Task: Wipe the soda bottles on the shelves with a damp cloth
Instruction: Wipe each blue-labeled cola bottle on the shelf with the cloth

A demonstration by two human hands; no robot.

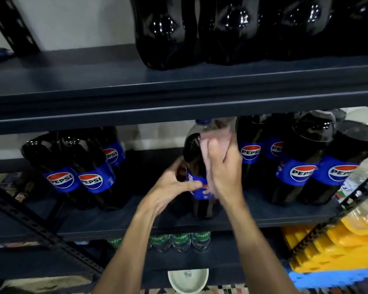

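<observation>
A large dark Pepsi bottle (194, 158) with a blue cap stands near the front of the middle shelf (274, 217). My left hand (174, 185) grips its left side at the blue label. My right hand (223, 172) presses a pink cloth (218, 135) against the bottle's right shoulder, fingers curled over the cloth. Other Pepsi bottles stand on the same shelf, a group at the left (77, 166) and a group at the right (310, 158). Big dark bottles (168, 32) fill the upper shelf.
Green-labelled Sprite bottles (181, 240) stand on the lower shelf. A white bowl (188, 281) sits below, between my forearms. Yellow plastic items (338, 247) are stacked at the lower right. A perforated black upright (40, 230) slants across the lower left.
</observation>
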